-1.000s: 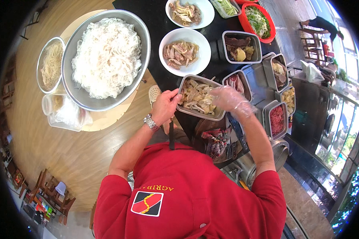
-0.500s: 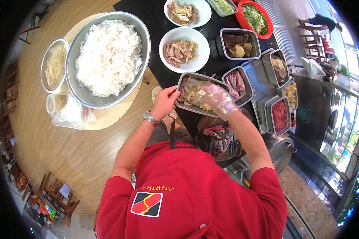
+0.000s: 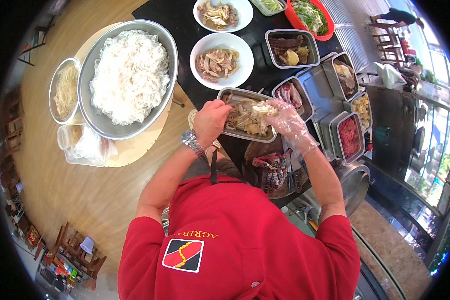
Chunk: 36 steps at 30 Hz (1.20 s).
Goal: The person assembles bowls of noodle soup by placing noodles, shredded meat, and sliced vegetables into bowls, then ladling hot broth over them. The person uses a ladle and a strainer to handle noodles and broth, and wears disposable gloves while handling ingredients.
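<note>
A metal tray (image 3: 250,136) of pale shredded meat stands at the near edge of the black table. My left hand (image 3: 211,122), bare and with a watch at the wrist, is closed at the tray's left end, fingers curled over the rim. My right hand (image 3: 290,126) wears a clear plastic glove and pinches some pale meat (image 3: 264,108) above the tray's right side. Beyond the tray stand a white bowl (image 3: 197,76) and a second white bowl (image 3: 201,6), both with meat portions. The left fingertips are partly hidden.
A large metal bowl (image 3: 83,85) of white noodles stands left on a round table. On the right are a metal tray of red meat (image 3: 291,97), a tray of minced meat (image 3: 350,136) and several others. A dark patterned cloth (image 3: 275,172) lies on a round board near me.
My right hand has risen out of the tray's middle toward its right side, bringing up pale meat. My left hand has curled further over the rim. The view has shifted slightly.
</note>
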Motion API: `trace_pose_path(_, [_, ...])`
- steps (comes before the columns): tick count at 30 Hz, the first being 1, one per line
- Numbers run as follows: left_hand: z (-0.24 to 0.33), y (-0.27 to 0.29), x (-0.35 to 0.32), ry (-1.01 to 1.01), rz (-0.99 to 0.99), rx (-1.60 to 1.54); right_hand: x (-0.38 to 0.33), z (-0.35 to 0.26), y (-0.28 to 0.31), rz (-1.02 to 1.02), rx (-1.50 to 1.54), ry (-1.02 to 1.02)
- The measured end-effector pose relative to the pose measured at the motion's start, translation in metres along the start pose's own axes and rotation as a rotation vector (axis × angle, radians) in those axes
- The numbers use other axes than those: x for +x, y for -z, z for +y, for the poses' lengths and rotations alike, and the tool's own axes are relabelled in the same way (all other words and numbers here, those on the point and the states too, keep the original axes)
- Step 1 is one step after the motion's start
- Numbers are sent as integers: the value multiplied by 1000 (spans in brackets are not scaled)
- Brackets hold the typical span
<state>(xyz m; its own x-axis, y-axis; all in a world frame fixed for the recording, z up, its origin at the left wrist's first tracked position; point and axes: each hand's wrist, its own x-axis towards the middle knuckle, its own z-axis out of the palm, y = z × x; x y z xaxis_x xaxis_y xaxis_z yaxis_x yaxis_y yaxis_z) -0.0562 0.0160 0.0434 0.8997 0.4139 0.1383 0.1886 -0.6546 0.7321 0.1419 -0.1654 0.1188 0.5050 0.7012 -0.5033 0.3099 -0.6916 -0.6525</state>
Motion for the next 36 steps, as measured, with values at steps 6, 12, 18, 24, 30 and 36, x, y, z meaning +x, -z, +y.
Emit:
trace_pose_path(6, [8,-19,20,-56,-444,315,-2,-2,-1,-55,23,-75])
trace_pose_path(12, [8,-49,19,-6,-484,246,-11,25,-1,79,119,-76])
trace_pose_path(18, [11,-69,23,69,-476,300,-30,23,1,104,68,-8])
trace_pose_path(24, [15,-41,13,59,-268,162,-44,29,-9,237,170,-123])
trace_pose_path(30, [13,-8,4,541,-212,-378,-44,33,-12,402,156,-91])
trace_pose_path(36, [8,-6,0,471,-185,-224,-42,31,-27,316,3,185])
